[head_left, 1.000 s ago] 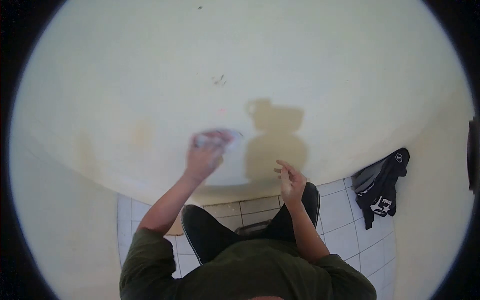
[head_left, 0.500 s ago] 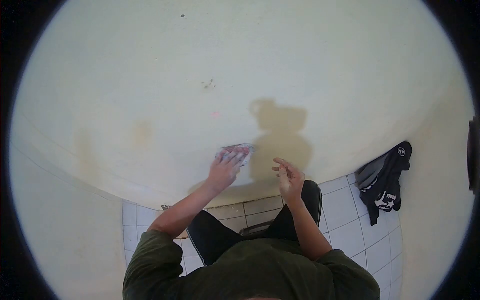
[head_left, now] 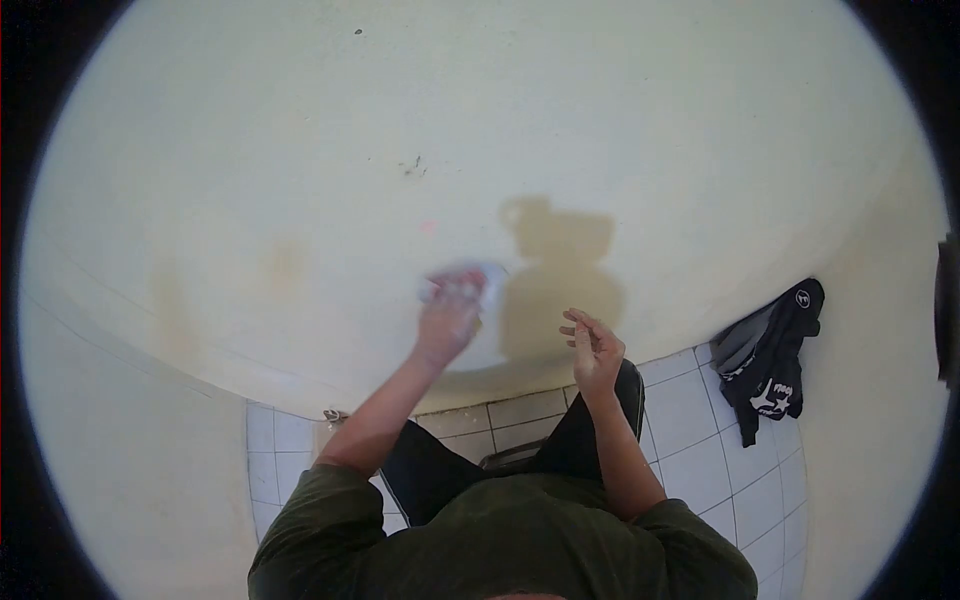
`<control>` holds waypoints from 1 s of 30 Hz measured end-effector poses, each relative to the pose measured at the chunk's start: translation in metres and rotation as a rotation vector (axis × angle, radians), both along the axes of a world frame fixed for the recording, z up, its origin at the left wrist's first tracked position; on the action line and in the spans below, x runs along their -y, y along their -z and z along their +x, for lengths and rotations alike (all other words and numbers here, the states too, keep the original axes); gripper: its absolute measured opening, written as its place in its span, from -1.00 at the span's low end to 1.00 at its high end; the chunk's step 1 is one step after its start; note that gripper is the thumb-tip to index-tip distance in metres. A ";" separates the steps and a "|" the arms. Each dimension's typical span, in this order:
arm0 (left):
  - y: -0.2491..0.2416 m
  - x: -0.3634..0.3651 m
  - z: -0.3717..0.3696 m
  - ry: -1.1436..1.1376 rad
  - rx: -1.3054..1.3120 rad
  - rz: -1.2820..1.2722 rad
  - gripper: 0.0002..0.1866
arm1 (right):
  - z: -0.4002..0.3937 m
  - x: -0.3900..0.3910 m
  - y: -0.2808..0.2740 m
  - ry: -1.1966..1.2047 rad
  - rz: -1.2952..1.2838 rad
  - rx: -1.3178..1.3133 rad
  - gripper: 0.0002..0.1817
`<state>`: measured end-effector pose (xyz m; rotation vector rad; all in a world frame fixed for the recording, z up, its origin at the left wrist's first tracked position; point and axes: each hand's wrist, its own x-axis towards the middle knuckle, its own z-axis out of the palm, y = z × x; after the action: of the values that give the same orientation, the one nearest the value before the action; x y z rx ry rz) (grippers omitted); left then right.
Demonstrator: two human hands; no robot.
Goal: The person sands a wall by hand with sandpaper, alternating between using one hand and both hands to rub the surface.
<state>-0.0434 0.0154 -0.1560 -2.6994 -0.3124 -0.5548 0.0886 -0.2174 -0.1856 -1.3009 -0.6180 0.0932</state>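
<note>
My left hand [head_left: 450, 318] presses a crumpled red and white cloth [head_left: 470, 277] against the pale wall [head_left: 330, 210]. Motion blurs both the hand and the cloth, and the fingers cover much of the fabric. To the right, my right hand [head_left: 598, 352] hovers above my knee in front of the wall. Its fingers are loosely bent and apart from the thumb, with nothing in them. A small pink mark [head_left: 429, 227] shows on the wall above the cloth, and dark scuffs [head_left: 413, 167] lie higher up.
A dark jacket [head_left: 765, 370] with white print lies in the right corner, where wall and tiled floor [head_left: 690, 415] meet. Side walls curve in at left and right. A dark object [head_left: 945, 310] juts in at the far right edge. My shadow falls on the wall.
My left hand has slid the cloth slightly up and to the left along the wall. My right hand has shifted a little to the right.
</note>
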 end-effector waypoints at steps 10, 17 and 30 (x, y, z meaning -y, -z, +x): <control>-0.100 -0.004 -0.001 -0.057 0.696 -0.004 -0.25 | 0.003 0.010 0.012 0.002 -0.071 0.006 -0.71; 0.053 -0.005 0.009 0.224 0.233 0.051 -0.45 | -0.003 0.001 0.005 -0.032 -0.048 0.013 -0.71; -0.080 -0.003 0.016 -0.030 0.810 -0.052 -0.31 | -0.015 -0.009 -0.007 -0.082 -0.045 0.003 -0.75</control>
<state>-0.0272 0.0179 -0.0764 -2.3738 -0.5693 -1.6289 0.0740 -0.2081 -0.1782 -1.3196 -0.6751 0.1742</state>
